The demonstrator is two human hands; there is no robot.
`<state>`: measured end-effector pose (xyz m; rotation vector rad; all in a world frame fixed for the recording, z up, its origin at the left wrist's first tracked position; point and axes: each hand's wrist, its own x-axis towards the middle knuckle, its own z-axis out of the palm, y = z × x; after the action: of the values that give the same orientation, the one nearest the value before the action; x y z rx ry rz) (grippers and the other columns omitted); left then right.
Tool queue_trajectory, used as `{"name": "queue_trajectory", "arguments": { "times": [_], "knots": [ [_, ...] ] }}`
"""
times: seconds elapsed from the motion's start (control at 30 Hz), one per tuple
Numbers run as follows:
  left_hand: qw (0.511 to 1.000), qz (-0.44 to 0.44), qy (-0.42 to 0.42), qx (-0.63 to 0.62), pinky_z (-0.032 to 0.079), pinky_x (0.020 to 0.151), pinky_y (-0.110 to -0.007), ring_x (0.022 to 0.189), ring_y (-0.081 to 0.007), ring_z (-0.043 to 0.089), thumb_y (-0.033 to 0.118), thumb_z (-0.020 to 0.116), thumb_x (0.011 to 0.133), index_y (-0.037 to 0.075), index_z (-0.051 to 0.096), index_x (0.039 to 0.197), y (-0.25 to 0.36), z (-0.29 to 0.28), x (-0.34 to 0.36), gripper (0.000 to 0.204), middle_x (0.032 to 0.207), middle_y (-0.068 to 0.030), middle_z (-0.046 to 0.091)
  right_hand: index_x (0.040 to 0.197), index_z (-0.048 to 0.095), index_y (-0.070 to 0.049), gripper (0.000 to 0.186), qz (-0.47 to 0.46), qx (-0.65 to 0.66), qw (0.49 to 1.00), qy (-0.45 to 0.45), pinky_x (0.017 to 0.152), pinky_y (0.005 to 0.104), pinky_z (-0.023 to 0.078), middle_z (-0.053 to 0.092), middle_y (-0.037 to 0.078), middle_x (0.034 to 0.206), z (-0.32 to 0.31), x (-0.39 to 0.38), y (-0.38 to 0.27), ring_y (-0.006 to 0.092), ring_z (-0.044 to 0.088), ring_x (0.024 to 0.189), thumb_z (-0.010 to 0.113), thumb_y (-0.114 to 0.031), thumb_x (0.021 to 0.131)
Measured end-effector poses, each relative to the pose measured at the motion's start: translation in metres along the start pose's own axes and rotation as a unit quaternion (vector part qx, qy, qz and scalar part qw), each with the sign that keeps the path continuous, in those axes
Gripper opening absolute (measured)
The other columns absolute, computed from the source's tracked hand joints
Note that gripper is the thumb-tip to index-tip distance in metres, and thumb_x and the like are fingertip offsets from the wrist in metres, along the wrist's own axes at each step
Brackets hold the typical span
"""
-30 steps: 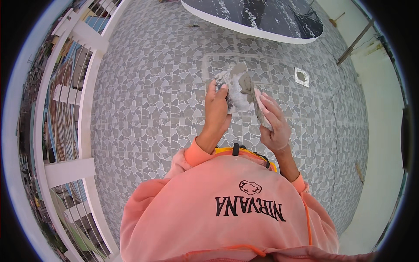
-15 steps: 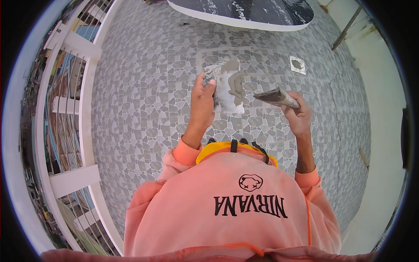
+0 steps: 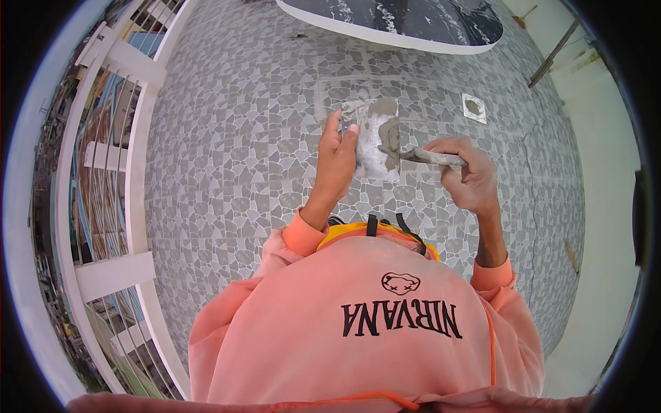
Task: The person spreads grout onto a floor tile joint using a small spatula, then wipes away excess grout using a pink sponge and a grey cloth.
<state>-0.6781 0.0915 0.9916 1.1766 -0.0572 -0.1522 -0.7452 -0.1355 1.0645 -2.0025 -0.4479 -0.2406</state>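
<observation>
My left hand is closed on the left side of a flat rectangular metal plate, thumb on top and the other fingers partly hidden. Wet grey mortar lies on the plate in a curved ridge along its right side, with another smear at the far edge. In my right hand is a mortar-caked trowel, its narrow end pointing left. That end reaches the plate's right edge beside the mortar; whether it touches cannot be made out.
Below is a floor of grey stone-pattern tiles. A small white square with a grey blob lies at the right. A dark marbled slab with a white edge is at the far side. White railing runs along the left, a pale wall along the right.
My right hand has turned and brought the trowel's tip left to the plate's edge. The left hand and plate have shifted slightly right in view.
</observation>
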Motion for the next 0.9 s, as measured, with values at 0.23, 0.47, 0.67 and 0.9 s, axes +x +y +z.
{"name": "queue_trajectory", "arguments": {
  "times": [0.23, 0.47, 0.67, 0.9],
  "knots": [
    [0.991, 0.076, -0.007, 0.113, 0.047, 0.088, -0.026, 0.103, -0.0127, 0.058, 0.009, 0.048, 0.099, -0.004, 0.027, 0.146, -0.014, -0.013, 0.009, 0.052, 0.119, -0.0128, 0.059, 0.1, 0.064, -0.004, 0.033, 0.04, -0.072, 0.996, -0.037, 0.076, 0.0316, 0.05, 0.066, 0.011, 0.095, 0.016, -0.001, 0.011, 0.025, 0.065, 0.085, 0.054, 0.003, 0.07],
    [0.999, -0.002, -0.007, 0.048, 0.049, 0.086, -0.027, 0.1, -0.0125, 0.059, 0.01, 0.047, 0.1, -0.002, 0.031, 0.143, 0.002, -0.005, 0.004, 0.048, 0.116, -0.0099, 0.06, 0.107, 0.062, -0.003, 0.031, 0.1, -0.197, 0.973, -0.064, 0.07, 0.0311, 0.05, 0.067, 0.011, 0.093, 0.012, -0.03, 0.055, 0.0227, 0.063, 0.08, 0.057, -0.001, 0.076],
    [1.0, -0.008, 0.024, 0.017, 0.049, 0.086, -0.028, 0.1, -0.0129, 0.059, 0.009, 0.045, 0.099, 0.001, 0.036, 0.14, -0.008, -0.003, 0.008, 0.042, 0.115, -0.008, 0.06, 0.122, 0.059, -0.001, 0.039, 0.273, 0.11, 0.95, 0.107, 0.071, 0.0252, 0.049, 0.067, 0.005, 0.097, 0.009, -0.05, 0.063, 0.0093, 0.061, 0.083, 0.065, -0.01, 0.084],
    [0.996, 0.003, 0.086, 0.011, 0.05, 0.087, -0.03, 0.101, -0.0141, 0.059, 0.009, 0.044, 0.099, 0.003, 0.039, 0.136, -0.038, -0.004, 0.004, 0.038, 0.117, -0.0068, 0.058, 0.131, 0.05, 0.004, 0.049, 0.241, 0.102, 0.937, 0.231, 0.077, 0.0238, 0.05, 0.064, 0.009, 0.112, 0.041, -0.04, 0.031, 0.0091, 0.062, 0.091, 0.066, -0.008, 0.087]
  ]
}}
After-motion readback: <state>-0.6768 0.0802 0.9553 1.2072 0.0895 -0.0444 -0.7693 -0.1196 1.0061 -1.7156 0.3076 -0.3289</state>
